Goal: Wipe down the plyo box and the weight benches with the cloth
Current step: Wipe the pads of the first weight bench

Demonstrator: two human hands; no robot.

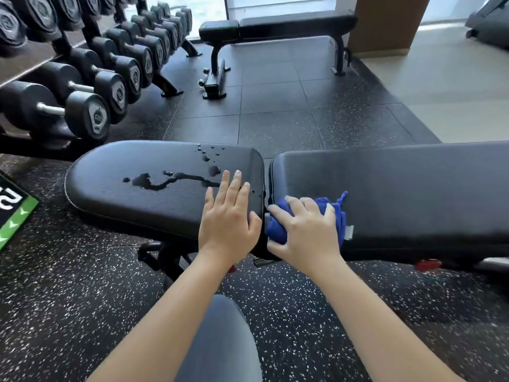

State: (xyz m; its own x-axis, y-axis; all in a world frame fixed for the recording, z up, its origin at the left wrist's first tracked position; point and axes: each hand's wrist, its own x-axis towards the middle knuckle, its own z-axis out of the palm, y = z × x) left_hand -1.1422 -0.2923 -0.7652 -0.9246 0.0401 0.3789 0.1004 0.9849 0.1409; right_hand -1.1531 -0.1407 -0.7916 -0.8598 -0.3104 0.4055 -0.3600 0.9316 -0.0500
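Head view: right grip (304, 230) around half-hidden cloth (338, 213), left grip (228, 216) flat on bench (124, 166).

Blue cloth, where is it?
In the head view, right of centre, the blue cloth is bunched under the right hand on the long bench pad, beside the gap to the wet seat pad.

The single wide-angle view looked forward and steeply down from the person's head, close over the near bench (124, 205), which crossed the frame's middle. Both forearms ran up from the bottom edge to the left hand (228, 219) and to the right hand (305, 230) gripping the cloth (339, 219). The dumbbell rack (165, 83) curved along the left edge and the far bench (297, 23) sat small at the top.
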